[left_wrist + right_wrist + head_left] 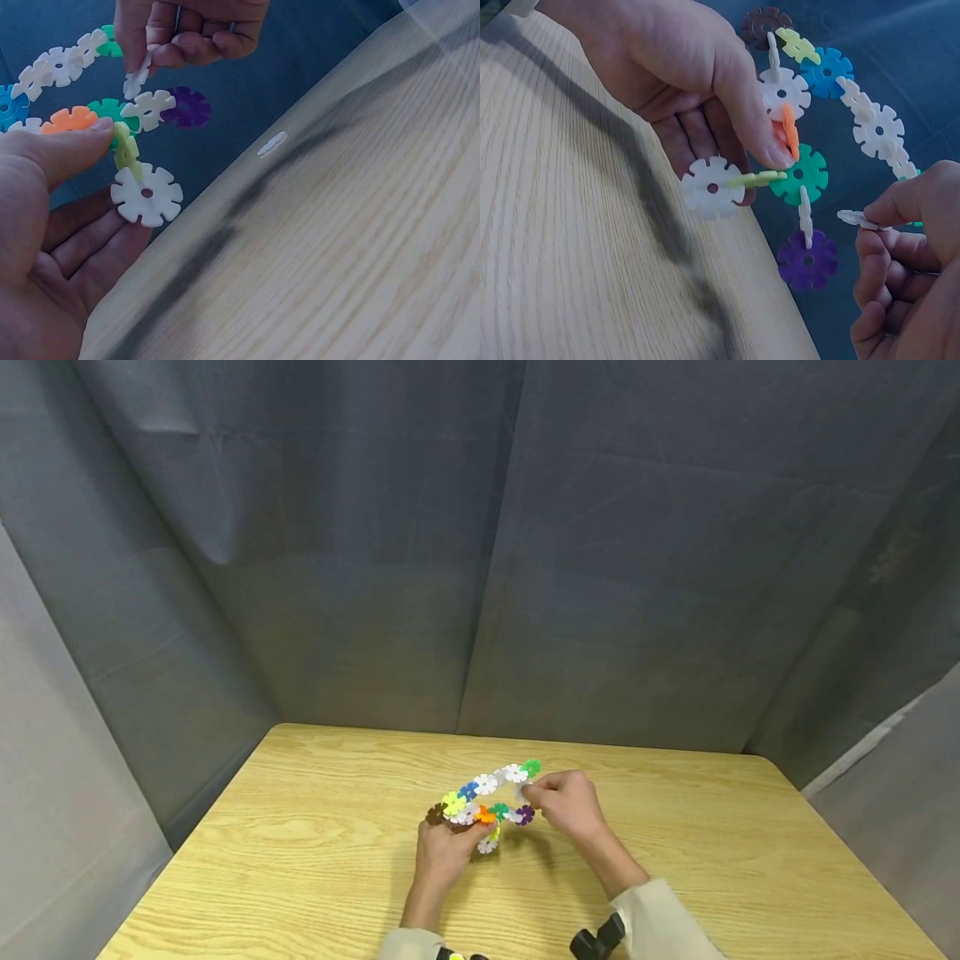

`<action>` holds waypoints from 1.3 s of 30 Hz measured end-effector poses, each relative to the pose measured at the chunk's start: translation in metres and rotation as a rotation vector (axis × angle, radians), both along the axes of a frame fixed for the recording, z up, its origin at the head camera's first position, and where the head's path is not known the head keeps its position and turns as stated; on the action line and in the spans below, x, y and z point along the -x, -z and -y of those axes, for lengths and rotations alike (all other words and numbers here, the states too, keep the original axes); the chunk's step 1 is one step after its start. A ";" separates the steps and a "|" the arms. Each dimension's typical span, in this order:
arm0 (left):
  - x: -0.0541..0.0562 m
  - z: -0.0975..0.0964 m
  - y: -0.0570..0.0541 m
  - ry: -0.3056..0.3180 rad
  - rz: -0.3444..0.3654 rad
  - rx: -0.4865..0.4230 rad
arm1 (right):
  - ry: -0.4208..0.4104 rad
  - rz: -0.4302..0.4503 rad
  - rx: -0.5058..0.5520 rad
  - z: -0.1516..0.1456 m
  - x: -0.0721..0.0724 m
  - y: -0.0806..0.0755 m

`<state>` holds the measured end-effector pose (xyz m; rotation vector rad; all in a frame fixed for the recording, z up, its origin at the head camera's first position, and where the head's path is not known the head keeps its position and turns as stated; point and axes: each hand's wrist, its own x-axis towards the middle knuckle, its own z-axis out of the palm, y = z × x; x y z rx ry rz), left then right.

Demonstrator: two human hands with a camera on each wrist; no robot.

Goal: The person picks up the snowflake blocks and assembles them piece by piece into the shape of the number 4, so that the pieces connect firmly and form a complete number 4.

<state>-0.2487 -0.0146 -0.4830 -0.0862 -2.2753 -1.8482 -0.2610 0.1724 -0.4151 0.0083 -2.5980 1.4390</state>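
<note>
A looped chain of slotted, flower-shaped plastic discs hangs above the table, gripped by my left hand [444, 853]. The left thumb presses near an orange disc [69, 120]; a green disc [799, 175] sits beside it. From the green one branch a pale yellow disc with a white disc [147, 195], and another white one ending in a purple disc [808, 260]. The other arm of the chain runs through brown [766, 28], yellow, blue [826, 73] and white to a bright green disc [531, 768]. Near that end my right hand [573, 806] pinches a white disc [861, 219]; whether it is joined is hidden.
The wooden table [300, 827] spreads beneath both hands. On it lies a loose white disc [271, 144], near the hands' shadow. Dark grey curtains [375, 568] hang behind the table and at its sides.
</note>
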 end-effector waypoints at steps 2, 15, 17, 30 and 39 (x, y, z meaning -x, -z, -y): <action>0.000 -0.001 0.000 0.001 -0.004 -0.008 | 0.001 -0.001 0.012 0.001 0.000 0.000; 0.000 -0.003 -0.002 0.007 -0.027 -0.002 | -0.021 0.002 0.022 0.012 -0.002 -0.007; 0.000 -0.003 -0.003 0.005 -0.029 0.002 | -0.021 -0.004 0.018 0.014 -0.002 -0.008; 0.001 -0.005 -0.007 0.006 -0.029 0.054 | -0.016 -0.026 -0.024 0.020 0.000 -0.005; 0.000 -0.004 -0.006 -0.032 -0.017 0.088 | -0.063 -0.053 -0.038 0.022 -0.002 0.000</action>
